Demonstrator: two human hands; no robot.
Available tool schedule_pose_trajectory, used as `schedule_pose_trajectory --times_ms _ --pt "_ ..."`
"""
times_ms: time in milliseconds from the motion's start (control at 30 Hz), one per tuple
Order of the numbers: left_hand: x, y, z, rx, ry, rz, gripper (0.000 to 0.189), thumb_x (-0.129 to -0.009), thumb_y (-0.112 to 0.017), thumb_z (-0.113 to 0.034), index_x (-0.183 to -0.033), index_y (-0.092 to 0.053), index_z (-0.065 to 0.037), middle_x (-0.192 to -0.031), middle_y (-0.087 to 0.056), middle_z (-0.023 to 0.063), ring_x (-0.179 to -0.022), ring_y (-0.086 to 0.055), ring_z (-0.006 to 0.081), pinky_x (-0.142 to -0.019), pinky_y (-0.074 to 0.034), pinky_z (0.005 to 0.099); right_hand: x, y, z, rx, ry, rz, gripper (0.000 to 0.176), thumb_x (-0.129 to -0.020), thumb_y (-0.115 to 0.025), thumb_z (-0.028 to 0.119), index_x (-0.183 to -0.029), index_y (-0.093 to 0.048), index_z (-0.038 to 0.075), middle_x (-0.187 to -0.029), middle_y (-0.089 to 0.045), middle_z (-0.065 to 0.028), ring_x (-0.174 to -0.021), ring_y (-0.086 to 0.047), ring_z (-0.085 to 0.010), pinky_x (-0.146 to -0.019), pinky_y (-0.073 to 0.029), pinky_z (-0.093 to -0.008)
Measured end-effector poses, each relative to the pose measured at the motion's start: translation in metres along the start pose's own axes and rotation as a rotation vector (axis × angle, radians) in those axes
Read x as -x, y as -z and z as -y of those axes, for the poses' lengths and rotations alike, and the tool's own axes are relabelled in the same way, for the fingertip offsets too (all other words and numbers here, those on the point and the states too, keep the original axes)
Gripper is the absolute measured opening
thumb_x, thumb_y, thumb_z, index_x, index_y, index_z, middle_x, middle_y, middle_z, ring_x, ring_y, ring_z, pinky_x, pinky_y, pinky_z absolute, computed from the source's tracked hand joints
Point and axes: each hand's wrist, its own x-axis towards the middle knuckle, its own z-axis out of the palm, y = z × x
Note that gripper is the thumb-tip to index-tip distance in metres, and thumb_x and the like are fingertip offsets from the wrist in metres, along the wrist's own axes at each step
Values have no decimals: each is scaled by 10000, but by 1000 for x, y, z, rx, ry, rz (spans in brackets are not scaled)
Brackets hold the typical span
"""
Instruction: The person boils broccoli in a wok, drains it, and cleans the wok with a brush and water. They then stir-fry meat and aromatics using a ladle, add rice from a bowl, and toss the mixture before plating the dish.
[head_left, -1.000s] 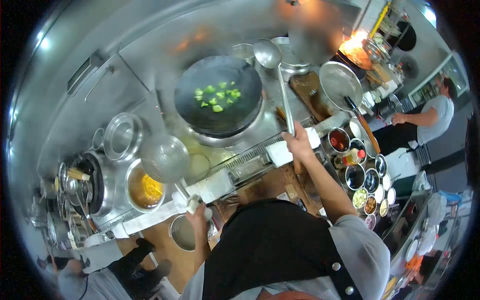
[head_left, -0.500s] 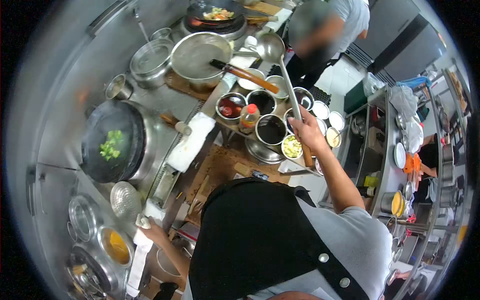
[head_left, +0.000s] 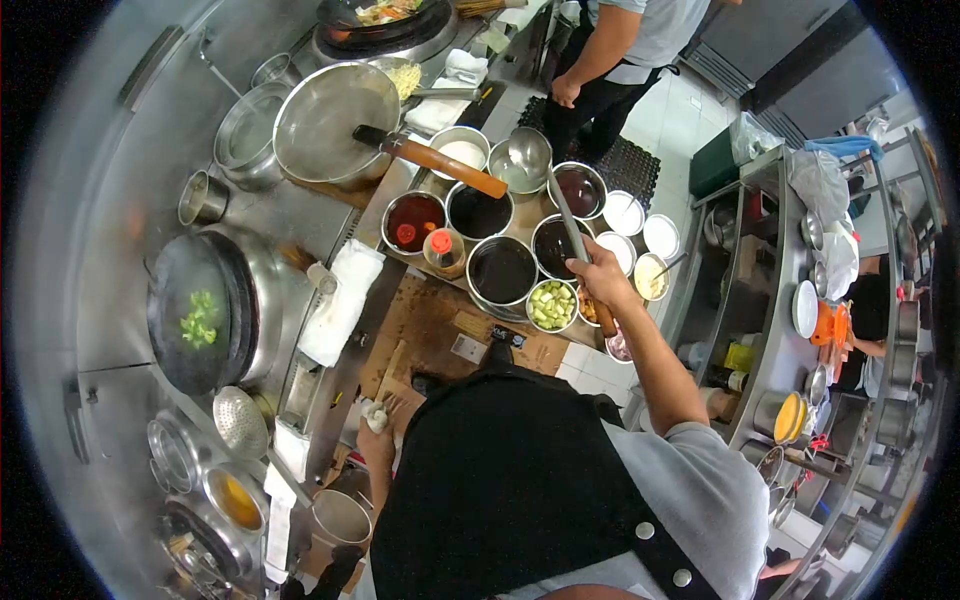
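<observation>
- My right hand [head_left: 600,275] is closed around the handle of a ladle [head_left: 566,212]; the handle's brown end sticks out below my fist.
- The ladle slants away from me over the tabletop [head_left: 376,212]; its bowl is at the rim of a metal container of pale liquid [head_left: 510,181]; I cannot tell whether the two touch.
- My left hand [head_left: 376,434] is low, near my apron [head_left: 500,480]; it is closed on a bunched white rag [head_left: 375,414], well apart from the ladle.
- Near my right hand sit a container of chopped pale green pieces [head_left: 552,305] and one of dark liquid [head_left: 502,270]; beside the latter stands a bottle with a red cap [head_left: 444,252]; a container of red sauce [head_left: 413,222] is just beyond the bottle.
- On the stove to my left, a black wok [head_left: 170,345] holds bright green pieces [head_left: 200,320] bunched together; near it lie a perforated skimmer [head_left: 241,422] and a folded white towel [head_left: 342,300]; a pot of yellow liquid [head_left: 235,498] stands past the skimmer.
- Ahead, another person's hand [head_left: 566,92] hangs beside dark trousers, well apart from my own.
</observation>
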Motion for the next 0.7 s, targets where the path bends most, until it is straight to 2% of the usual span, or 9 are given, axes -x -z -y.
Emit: schedule_pose_trajectory --times_ms 33,167,300,367,500,600,700 --pt "-4 0 5 -14 29 0 500 -853 -813 -238 -1258 -648 6 -1098 -743 245 -1052 -722 422 -903 -554 462 -4 -1 -3 13 -3 -14 602 -923 -680 155 -1514 -569 127 -1014 -727 -120 -862 -632 -212 -864 -512 -351" --pt "-12 7 -1 -119 80 -29 507 -843 -817 -251 -1251 -648 -3 -1062 -746 245 -1038 -722 438 -889 -554 481 -11 -4 -8 -111 -8 44 548 -957 -667 156 -1494 -575 93 -879 -679 -83 -714 -611 -175 -697 -509 -330" --pt "-22 5 -16 -112 -52 -179 461 -832 -826 -258 -1175 -649 -6 -977 -738 257 -972 -716 474 -836 -559 506 -17 -5 -12 -516 -138 151 450 -995 -652 153 -1434 -594 75 -741 -571 -28 -541 -525 -133 -501 -408 -289" --pt "-25 11 -25 -160 36 -124 451 -822 -829 -247 -1148 -644 4 -1030 -726 268 -1007 -704 477 -850 -552 512 -7 -9 3 -721 -205 143 417 -1005 -644 140 -1415 -587 89 -705 -528 -12 -497 -488 -131 -453 -361 -284" --pt "-37 29 -23 -124 116 -25 429 -793 -835 -206 -1119 -649 2 -1142 -697 264 -1077 -677 470 -900 -530 520 33 -18 57 -698 -136 150 488 -1017 -615 120 -1494 -521 91 -683 -494 -6 -488 -482 -126 -438 -360 -284" --pt "-57 44 1 -148 50 -50 432 -769 -832 -167 -1138 -669 -15 -1229 -662 236 -1139 -644 450 -955 -513 508 58 -40 106 -518 -32 151 539 -1020 -606 120 -1544 -486 95 -678 -501 2 -477 -480 -112 -435 -358 -258" --pt "-81 78 1 -107 -64 -108 459 -761 -837 -166 -1167 -680 -19 -1233 -656 217 -1159 -636 420 -989 -514 479 77 -84 151 -475 18 210 562 -1023 -584 115 -1568 -453 70 -669 -488 6 -480 -477 -109 -434 -362 -252"
